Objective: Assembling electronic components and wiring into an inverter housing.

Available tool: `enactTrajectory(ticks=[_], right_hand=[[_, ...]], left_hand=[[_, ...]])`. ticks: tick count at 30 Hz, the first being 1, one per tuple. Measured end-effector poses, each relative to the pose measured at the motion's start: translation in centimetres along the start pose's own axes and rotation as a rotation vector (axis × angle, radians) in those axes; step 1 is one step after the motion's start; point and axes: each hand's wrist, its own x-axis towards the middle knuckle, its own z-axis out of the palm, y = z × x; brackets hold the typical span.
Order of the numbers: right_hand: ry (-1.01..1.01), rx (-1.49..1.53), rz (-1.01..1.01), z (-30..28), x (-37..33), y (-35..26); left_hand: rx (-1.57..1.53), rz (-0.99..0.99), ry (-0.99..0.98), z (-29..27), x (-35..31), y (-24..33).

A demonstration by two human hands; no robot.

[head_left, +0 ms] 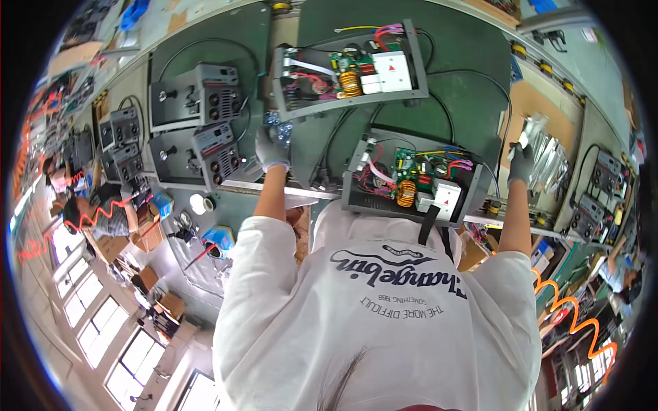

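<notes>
My left hand (272, 149), in a grey glove, is at the edge of the green work surface, beside a small heap of shiny metal parts (277, 125). Its fingers look drawn together; what they hold is hidden. Out to the right, my grey-gloved right hand (521, 164) is closed at the near side of a bundle of silvery strips (546, 156). A small white piece (524, 140) shows at its fingertips; its kind is unclear. Between my arms, close to my body, sits an open grey device housing (411, 179) with circuit board, copper coil and coloured wires exposed.
A second open housing (349, 72) lies farther back. Two closed grey devices (194, 96) with black knobs stand at left. Black cables (473, 71) loop over the surface. Brown cardboard (541, 103) lies under the strips. More devices (598, 195) stand far right; other people work at the sides.
</notes>
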Motion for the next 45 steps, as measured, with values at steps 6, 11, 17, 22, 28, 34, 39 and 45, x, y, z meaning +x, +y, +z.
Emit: enactTrajectory(ticks=[6, 11, 17, 22, 28, 34, 39, 45], right_hand=[[-0.016, -0.449, -0.035, 5.7, -5.2, -4.7], [-0.054, -0.318, 0.207, 5.3, -4.3, -5.9], [-0.121, 0.011, 0.121, 3.9, -3.7, -6.0], [0.114, 0.230, -0.126, 4.1, -9.7, -15.3], [-0.578, -0.188, -0.696, 8.5, -26.7, -32.0], [-0.579, -0.450, -0.970, 10.1, -31.4, -32.7], [-0.543, -0.246, -1.172, 8.8, -30.4, -34.1], [-0.619, -0.321, -1.208, 8.4, -30.2, -33.1]], left_hand=[[-0.245, 0.052, -0.174, -1.6, -5.8, 4.1], [-0.357, -0.016, -0.213, 0.0, -6.7, 3.4], [-0.695, -0.178, -0.091, -0.7, -7.7, 2.6], [-1.122, -0.362, -0.080, -6.9, -9.3, 7.3], [-1.144, 0.444, -0.333, -12.3, -13.9, 19.5], [-1.188, 0.015, -0.613, -14.4, -15.4, 21.5], [-1.009, 0.087, -0.615, -14.2, -16.4, 20.6], [-0.972, 0.189, -0.617, -12.7, -17.0, 19.7]])
